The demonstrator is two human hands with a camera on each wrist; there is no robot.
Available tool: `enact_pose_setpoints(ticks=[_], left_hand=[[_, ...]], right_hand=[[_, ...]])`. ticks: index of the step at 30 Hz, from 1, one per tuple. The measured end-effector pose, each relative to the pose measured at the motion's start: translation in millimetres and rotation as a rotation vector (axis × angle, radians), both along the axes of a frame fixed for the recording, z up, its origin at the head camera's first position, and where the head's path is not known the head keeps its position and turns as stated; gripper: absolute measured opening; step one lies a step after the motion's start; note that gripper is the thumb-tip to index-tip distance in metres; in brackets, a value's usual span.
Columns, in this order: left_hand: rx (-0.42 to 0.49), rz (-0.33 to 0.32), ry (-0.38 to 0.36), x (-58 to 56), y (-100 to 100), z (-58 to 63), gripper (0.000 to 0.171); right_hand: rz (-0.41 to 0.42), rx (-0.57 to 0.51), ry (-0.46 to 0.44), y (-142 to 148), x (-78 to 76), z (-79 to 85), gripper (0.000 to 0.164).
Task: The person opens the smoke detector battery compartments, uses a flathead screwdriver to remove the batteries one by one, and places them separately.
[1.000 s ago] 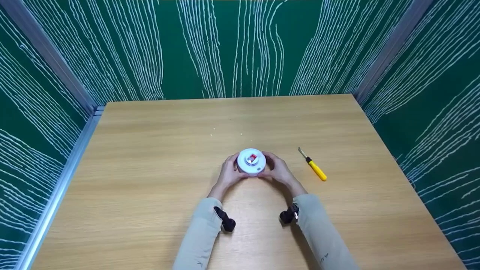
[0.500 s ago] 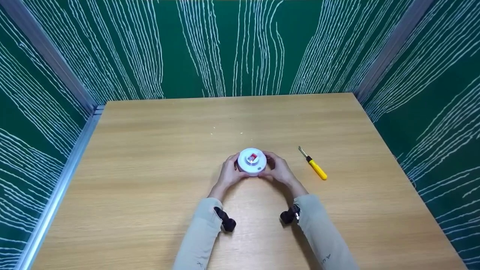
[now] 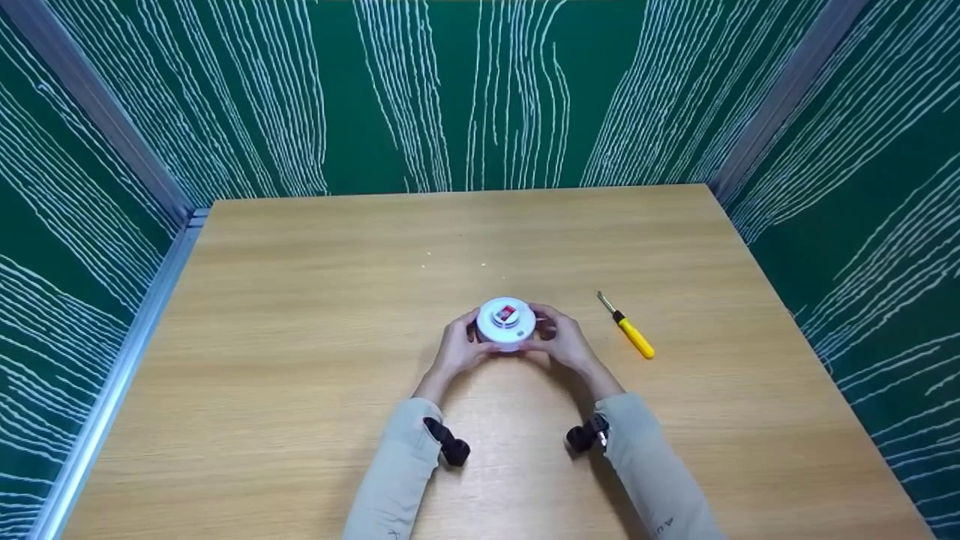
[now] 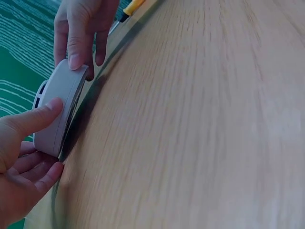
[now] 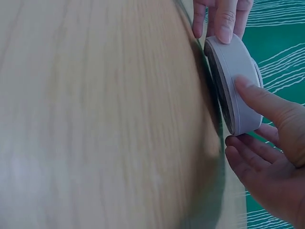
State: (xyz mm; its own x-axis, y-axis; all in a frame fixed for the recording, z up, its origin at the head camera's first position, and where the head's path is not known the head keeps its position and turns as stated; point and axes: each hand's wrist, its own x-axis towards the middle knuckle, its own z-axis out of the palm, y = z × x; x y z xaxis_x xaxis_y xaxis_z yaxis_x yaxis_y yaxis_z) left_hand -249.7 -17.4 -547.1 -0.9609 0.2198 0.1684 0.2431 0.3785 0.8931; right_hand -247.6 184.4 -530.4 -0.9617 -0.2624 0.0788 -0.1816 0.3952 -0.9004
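Between both hands is a white round smoke detector (image 3: 491,330), its raised centre with a red-and-white label facing up in the head view. The left hand (image 3: 455,343) grips its left side, thumb at the near edge and fingers around the far side. On the opposite side, the right hand (image 3: 566,343) holds it in the same way. Both thumbs press the side wall of the smoke detector (image 4: 59,102) in the left wrist view. From the right wrist, the underside of the smoke detector (image 5: 245,95) looks dark and faces the tabletop, close over it.
A screwdriver (image 3: 636,339) with a yellow handle and black collar lies right of the hands on the wooden table (image 3: 315,315). Tiny white specks (image 3: 483,265) are scattered beyond the detector. Green walls (image 3: 480,97) with white streaks enclose the table's back and sides.
The smoke detector has shifted slightly right and its top has tilted a little. The right hand and forearm have moved slightly right with it; both hands keep their hold.
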Motion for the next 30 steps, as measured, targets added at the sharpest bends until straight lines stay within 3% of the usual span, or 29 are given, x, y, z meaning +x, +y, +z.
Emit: enact_pose_setpoints(ticks=[2, 9, 16, 20, 24, 30], left_hand=[[0.017, -0.003, -0.012, 0.4, -1, 0.8, 0.07], [0.151, -0.018, -0.064, 4.5, -2, 4.1, 0.064], [0.212, 0.012, -0.136, 9.1, -3, 9.5, 0.065], [0.263, 0.009, -0.133, 18.2, -4, 24.7, 0.061], [0.254, 0.023, -0.122, 25.7, -3, 36.7, 0.057], [0.227, 0.055, -0.14, 17.6, -3, 17.3, 0.057]], right_hand=[[-0.008, 0.001, -0.001, 2, -3.0, -6.4, 0.07], [-0.024, -0.001, 0.009, 1, 2.9, -0.6, 0.059], [-0.037, -0.013, 0.024, -1, 8.3, 4.6, 0.054], [-0.028, -0.029, 0.049, -1, 11.0, 8.4, 0.052], [-0.028, -0.014, 0.053, -1, 13.5, 12.0, 0.051], [-0.041, 0.022, 0.046, -1, 18.0, 15.9, 0.05]])
